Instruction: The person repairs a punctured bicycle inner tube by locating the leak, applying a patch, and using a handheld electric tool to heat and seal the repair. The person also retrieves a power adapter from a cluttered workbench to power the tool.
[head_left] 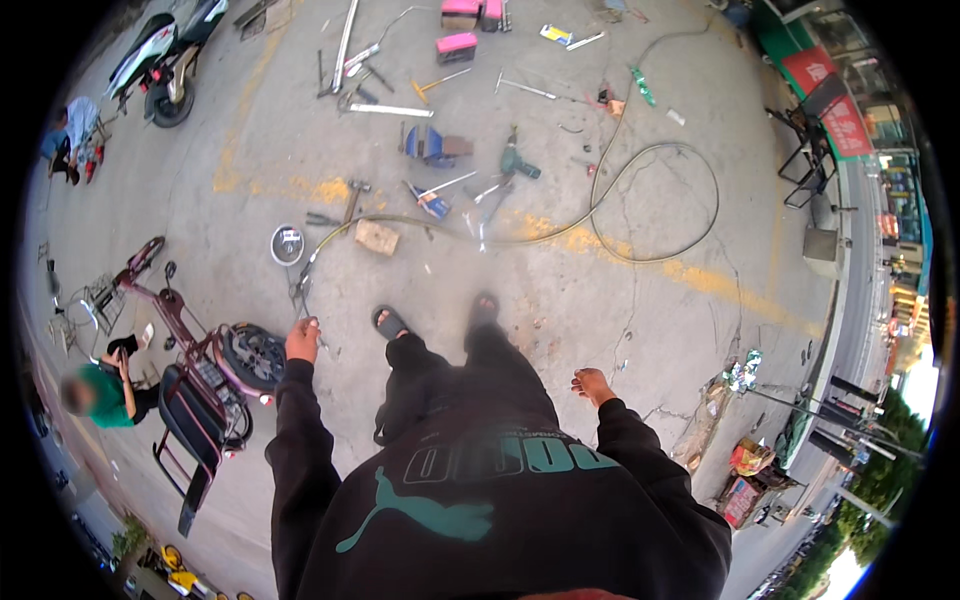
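Left hand (302, 340) clenched around a thin metal tool (316, 338), just right of the overturned red scooter's wheel (254, 355). Air hose (600, 205) and wooden block (377, 237) on concrete ahead. Right hand (593, 386) released, fingers loosely curled, grasping nothing.

Left grip (302, 340): closed round sth thin, too small to ID. Right grip (592, 385): fingers curled, palm side hidden. Feet (486, 305) blurred at 12. Scooter (165, 55) at 10 cut by rim. Small tools (440, 195) on the ground at 12: types unclear.
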